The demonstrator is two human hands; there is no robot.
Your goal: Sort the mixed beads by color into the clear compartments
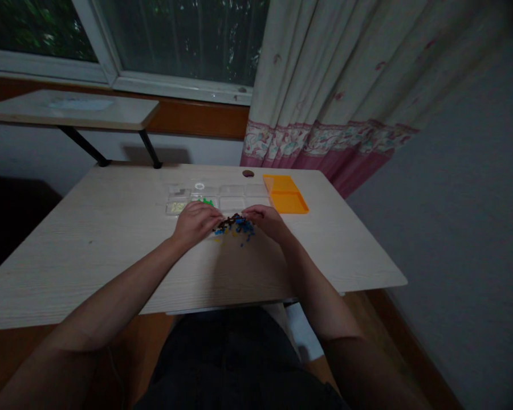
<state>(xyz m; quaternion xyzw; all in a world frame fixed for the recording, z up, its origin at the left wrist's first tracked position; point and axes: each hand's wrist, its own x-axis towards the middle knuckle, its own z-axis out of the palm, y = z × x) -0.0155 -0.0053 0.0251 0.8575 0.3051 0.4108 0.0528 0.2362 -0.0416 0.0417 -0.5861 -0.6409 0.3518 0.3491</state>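
A loose pile of small blue, dark brown and yellow pieces (239,224) lies on the pale wooden table (175,285). At the pile's left edge is my left hand (196,221), its fingers bent and close together. My right hand (265,219) touches or hovers at the right edge, fingers curled toward the pieces. Whatever either hand may pinch is too small to make out. Just behind the hands stands a clear compartment box (233,203). Pale yellow pieces (178,208) fill its front left compartment, and green pieces (206,201) show beside them, partly hidden by my left hand.
An orange divided tray (288,195) lies right of the clear box. At the back left, a raised shelf (128,112) stands on black legs. A round cable hole (248,173) is near the back edge. Curtain (316,102) and wall border the table's right side.
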